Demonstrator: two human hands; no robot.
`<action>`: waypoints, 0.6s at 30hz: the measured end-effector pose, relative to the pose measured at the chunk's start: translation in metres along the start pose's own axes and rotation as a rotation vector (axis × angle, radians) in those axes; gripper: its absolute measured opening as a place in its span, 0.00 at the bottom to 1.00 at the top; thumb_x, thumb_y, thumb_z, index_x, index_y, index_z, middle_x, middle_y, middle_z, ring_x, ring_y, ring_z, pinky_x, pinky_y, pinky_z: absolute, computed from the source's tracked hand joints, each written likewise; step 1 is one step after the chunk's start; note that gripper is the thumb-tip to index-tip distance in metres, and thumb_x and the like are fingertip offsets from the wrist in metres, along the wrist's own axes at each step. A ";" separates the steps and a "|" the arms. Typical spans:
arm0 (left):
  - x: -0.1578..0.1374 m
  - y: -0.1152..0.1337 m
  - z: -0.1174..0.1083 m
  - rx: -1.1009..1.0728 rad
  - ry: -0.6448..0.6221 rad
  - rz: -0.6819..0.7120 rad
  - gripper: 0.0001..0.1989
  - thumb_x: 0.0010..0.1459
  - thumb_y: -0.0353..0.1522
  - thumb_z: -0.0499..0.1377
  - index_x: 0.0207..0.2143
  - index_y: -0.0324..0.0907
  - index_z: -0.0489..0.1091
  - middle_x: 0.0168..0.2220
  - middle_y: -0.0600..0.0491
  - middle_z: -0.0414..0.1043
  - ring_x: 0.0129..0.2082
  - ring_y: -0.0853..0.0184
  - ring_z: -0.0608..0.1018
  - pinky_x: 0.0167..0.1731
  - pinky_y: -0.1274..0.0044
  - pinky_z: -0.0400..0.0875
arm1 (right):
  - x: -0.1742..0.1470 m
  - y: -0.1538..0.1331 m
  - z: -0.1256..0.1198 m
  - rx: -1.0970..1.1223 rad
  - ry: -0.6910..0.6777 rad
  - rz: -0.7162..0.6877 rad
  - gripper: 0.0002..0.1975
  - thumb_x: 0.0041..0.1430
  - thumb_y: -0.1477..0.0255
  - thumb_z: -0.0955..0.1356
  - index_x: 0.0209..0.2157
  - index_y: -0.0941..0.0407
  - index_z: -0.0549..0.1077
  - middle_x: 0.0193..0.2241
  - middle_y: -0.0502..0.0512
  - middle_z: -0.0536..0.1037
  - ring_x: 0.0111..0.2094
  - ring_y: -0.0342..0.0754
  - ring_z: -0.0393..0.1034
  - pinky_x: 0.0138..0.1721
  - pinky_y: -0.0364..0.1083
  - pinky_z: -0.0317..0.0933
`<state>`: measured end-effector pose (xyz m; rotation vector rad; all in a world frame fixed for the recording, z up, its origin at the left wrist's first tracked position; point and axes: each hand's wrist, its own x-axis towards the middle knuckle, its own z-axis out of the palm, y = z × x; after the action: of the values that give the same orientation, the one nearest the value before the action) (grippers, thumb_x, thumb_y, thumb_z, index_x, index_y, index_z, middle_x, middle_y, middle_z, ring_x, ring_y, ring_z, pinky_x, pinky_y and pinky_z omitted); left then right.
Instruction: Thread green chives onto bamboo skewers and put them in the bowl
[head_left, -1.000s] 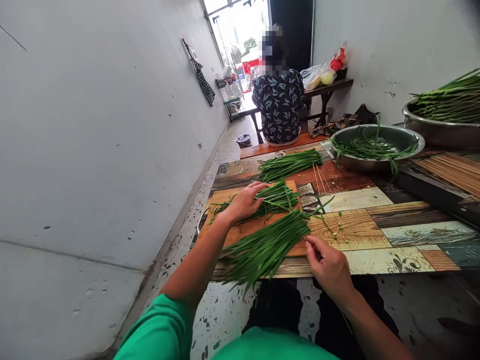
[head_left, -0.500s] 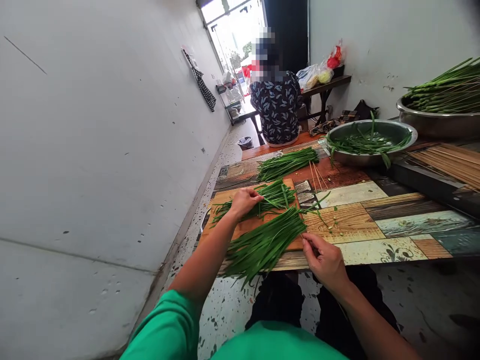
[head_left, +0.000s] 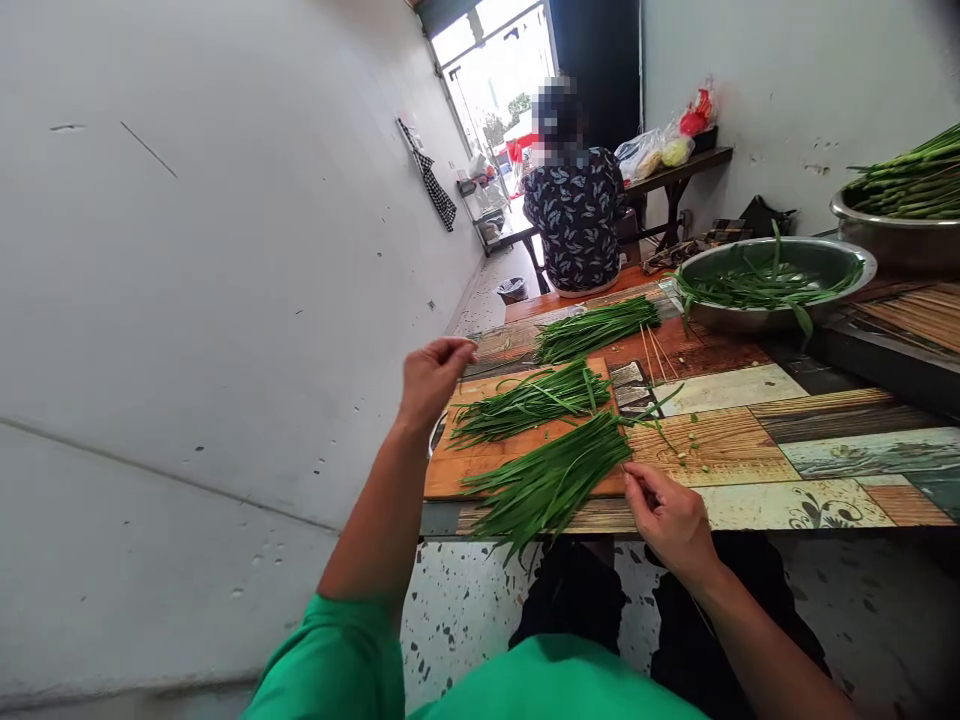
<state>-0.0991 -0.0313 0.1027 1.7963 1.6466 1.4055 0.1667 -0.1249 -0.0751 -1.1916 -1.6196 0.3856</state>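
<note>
My left hand (head_left: 437, 382) is raised beyond the left edge of the wooden cutting board (head_left: 450, 470), fingertips pinched together; whatever is between them is too small to make out. By the near right corner of the board, my right hand (head_left: 670, 515) pinches a thin wooden skewer, its tip close to the cut ends of the chives. Most of that skewer is hidden by the hand and forearm. A fanned bunch of chives (head_left: 559, 470) lies over the board's near edge, leaves hanging past the table. Another pile of chives (head_left: 536, 403) rests on the board behind it.
Farther back lie more chives (head_left: 596, 328) and several loose skewers (head_left: 658, 355). To the right stand a steel bowl of green leaves (head_left: 776, 312), a larger steel bowl of green stalks (head_left: 892, 235) and a tray with skewers (head_left: 919, 315). A person (head_left: 574, 220) sits ahead, back turned.
My left hand has lifted off the chives on the board and moved left and up, fingers pinched. The right hand keeps its pinch by the near bunch. The camera view has shifted slightly.
</note>
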 end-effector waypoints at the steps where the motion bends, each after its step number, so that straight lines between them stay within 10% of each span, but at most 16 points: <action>1: -0.007 0.000 0.007 0.058 -0.125 -0.011 0.12 0.51 0.37 0.60 0.32 0.37 0.75 0.24 0.54 0.74 0.22 0.75 0.70 0.25 0.82 0.64 | 0.000 0.000 0.000 0.000 0.000 -0.004 0.11 0.60 0.69 0.63 0.38 0.57 0.75 0.30 0.53 0.80 0.26 0.44 0.75 0.27 0.41 0.67; 5: -0.039 -0.006 0.053 0.144 -0.399 -0.037 0.10 0.52 0.34 0.58 0.33 0.39 0.76 0.26 0.54 0.76 0.27 0.72 0.74 0.31 0.80 0.67 | -0.001 -0.002 -0.001 0.006 -0.007 0.001 0.10 0.60 0.70 0.63 0.38 0.56 0.75 0.30 0.53 0.81 0.27 0.45 0.75 0.29 0.42 0.68; 18: -0.058 -0.010 0.111 0.031 -0.490 -0.106 0.12 0.53 0.34 0.57 0.35 0.37 0.75 0.27 0.53 0.75 0.25 0.72 0.73 0.29 0.80 0.66 | -0.001 -0.004 -0.001 0.009 -0.017 0.018 0.10 0.61 0.71 0.62 0.38 0.56 0.75 0.32 0.54 0.81 0.29 0.44 0.76 0.30 0.41 0.68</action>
<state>-0.0061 -0.0397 0.0186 1.8502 1.4762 0.8097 0.1651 -0.1277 -0.0720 -1.2000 -1.6205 0.4150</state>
